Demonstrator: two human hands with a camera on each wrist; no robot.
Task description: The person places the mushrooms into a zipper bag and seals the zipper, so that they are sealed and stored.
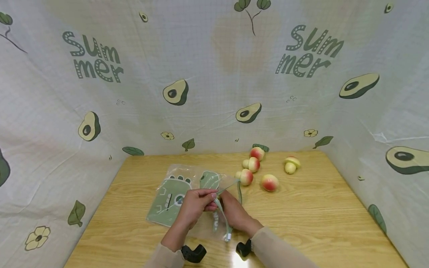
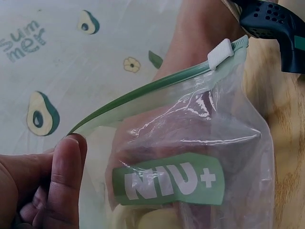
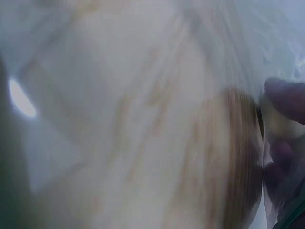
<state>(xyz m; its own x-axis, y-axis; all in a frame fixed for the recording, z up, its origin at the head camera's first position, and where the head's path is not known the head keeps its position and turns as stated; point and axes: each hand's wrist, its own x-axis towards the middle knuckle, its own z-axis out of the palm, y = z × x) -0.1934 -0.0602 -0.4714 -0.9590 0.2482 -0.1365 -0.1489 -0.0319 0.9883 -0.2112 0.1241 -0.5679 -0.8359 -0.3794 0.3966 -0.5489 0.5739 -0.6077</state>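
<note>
A clear zip bag [image 1: 202, 227] with a green monster print lies on the wooden table. At its mouth, my left hand [image 1: 196, 204] pinches the green zip edge between thumb and fingers, so the opening stands wide. The white slider [image 2: 220, 54] sits at the near end of the zip. My right hand [image 1: 234, 212] reaches inside the bag, seen through the plastic in the left wrist view. Its fingers [image 3: 288, 98] hold a pale yellow, rounded toy mushroom [image 3: 281, 121], mostly hidden by the hand and the bag's print.
Several red-and-yellow toy mushrooms [image 1: 244, 176] lie right of and behind the bag, one mushroom [image 1: 291, 164] farther right. A printed cloth [image 1: 214, 134] walls the table's back and sides. Black wrist mounts [image 1: 194, 254] show near the front.
</note>
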